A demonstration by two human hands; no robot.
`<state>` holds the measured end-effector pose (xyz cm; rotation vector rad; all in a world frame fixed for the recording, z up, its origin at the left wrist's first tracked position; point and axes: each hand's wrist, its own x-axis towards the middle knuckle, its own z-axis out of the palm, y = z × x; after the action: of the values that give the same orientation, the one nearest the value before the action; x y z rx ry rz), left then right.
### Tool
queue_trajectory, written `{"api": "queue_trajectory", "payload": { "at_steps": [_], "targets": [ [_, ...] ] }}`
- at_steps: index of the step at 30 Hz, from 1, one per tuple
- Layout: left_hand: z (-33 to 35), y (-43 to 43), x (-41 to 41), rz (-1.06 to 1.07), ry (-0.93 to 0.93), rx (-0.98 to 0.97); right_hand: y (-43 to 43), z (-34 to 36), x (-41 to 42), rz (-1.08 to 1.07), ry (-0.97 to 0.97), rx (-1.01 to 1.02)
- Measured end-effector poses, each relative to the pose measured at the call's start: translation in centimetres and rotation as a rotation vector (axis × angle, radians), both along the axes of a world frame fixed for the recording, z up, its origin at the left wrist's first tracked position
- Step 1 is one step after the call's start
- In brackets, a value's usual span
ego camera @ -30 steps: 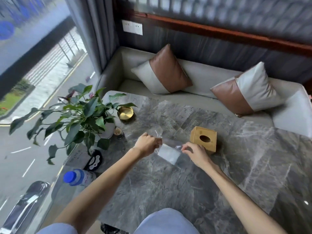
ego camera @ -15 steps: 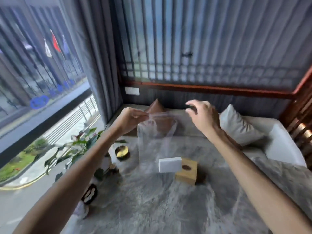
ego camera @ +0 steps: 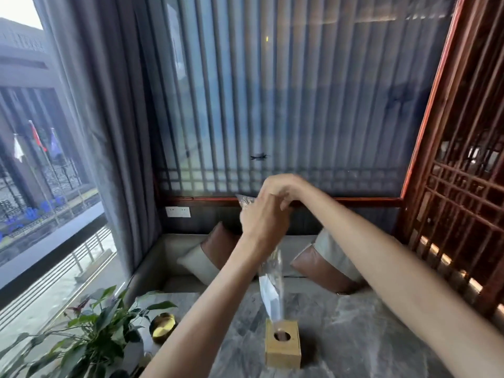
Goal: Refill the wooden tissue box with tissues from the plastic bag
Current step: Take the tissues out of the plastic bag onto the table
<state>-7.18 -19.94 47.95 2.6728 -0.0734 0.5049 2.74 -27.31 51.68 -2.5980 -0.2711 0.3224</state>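
Both my hands are raised in front of me and meet at the top of a clear plastic bag. My left hand grips the bag's crumpled top edge, and my right hand pinches it from above. The bag hangs down, seen edge-on, with a white pack of tissues in its bottom. Its lower end dangles just above the wooden tissue box. The box stands upright on the grey marble table, round hole on top.
A leafy potted plant and a small brass dish stand at the table's left. Behind the table runs a sofa with two brown-and-cream cushions. A dark wooden lattice screen rises at the right, curtains at the left.
My hands have come together at the bag's top; before they held it spread wide. The bag now hangs narrow over the box. The view has tilted further up.
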Motion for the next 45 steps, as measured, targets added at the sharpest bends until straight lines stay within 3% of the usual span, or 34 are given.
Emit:
{"api": "queue_trajectory", "payload": {
  "at_steps": [3,6,7,9,11,15,21,24,26,28,30,33,35,37,39,42,45],
  "targets": [
    [0.4,3.5,0.1,-0.129,-0.085,-0.049,-1.5,2.1,0.1,0.303,-0.080,-0.190],
    [1.7,9.4,2.4,-0.101,-0.340,0.052,-3.9,4.9,-0.6,0.421,-0.072,-0.130],
    [2.4,11.3,3.3,-0.098,-0.345,0.087,-4.7,5.7,-0.8,0.431,-0.082,-0.094],
    [4.0,13.7,4.9,-0.201,-0.193,-0.075,-6.0,7.2,-1.3,0.443,-0.124,-0.044],
    [5.2,14.8,6.2,-0.460,-0.025,-0.436,-7.0,8.6,-1.7,0.442,-0.143,0.028],
    [5.8,14.1,7.6,-0.622,-0.003,-0.741,-8.6,10.3,-2.2,0.382,-0.208,0.152],
    [6.8,11.6,9.1,-0.640,-0.162,-0.825,-13.4,9.8,-2.9,0.229,-0.306,0.051],
    [6.9,12.4,10.3,-0.640,-0.200,-0.922,-15.2,7.9,-2.2,0.184,-0.280,0.262],
    [6.0,13.3,10.9,-0.706,-0.078,-1.073,-15.5,7.2,-1.6,0.167,-0.266,0.436],
    [3.8,13.3,11.0,-0.738,0.087,-1.089,-15.3,7.1,-1.2,0.176,-0.256,0.514],
    [1.3,12.5,10.8,-0.695,0.142,-1.054,-15.2,7.4,-1.0,0.198,-0.233,0.448],
    [0.0,10.6,10.2,-0.650,0.107,-1.141,-16.1,8.0,-1.1,0.178,-0.228,0.134],
    [0.8,9.4,9.7,-0.639,0.086,-1.139,-16.0,8.2,-1.2,0.039,-0.444,-0.017],
    [1.7,7.8,9.2,-0.649,0.063,-1.098,-14.2,7.5,-1.9,-0.093,-0.863,0.081],
    [2.3,6.2,8.7,-0.652,0.048,-1.052,-10.6,5.9,-3.2,-0.011,-1.160,0.246],
    [2.4,5.0,7.9,-0.647,-0.043,-0.955,-5.4,3.2,-4.6,0.145,-1.178,0.168],
    [2.1,5.8,7.0,-0.626,-0.114,-0.847,-3.0,1.5,-4.4,0.158,-1.134,0.139]
  ]
}}
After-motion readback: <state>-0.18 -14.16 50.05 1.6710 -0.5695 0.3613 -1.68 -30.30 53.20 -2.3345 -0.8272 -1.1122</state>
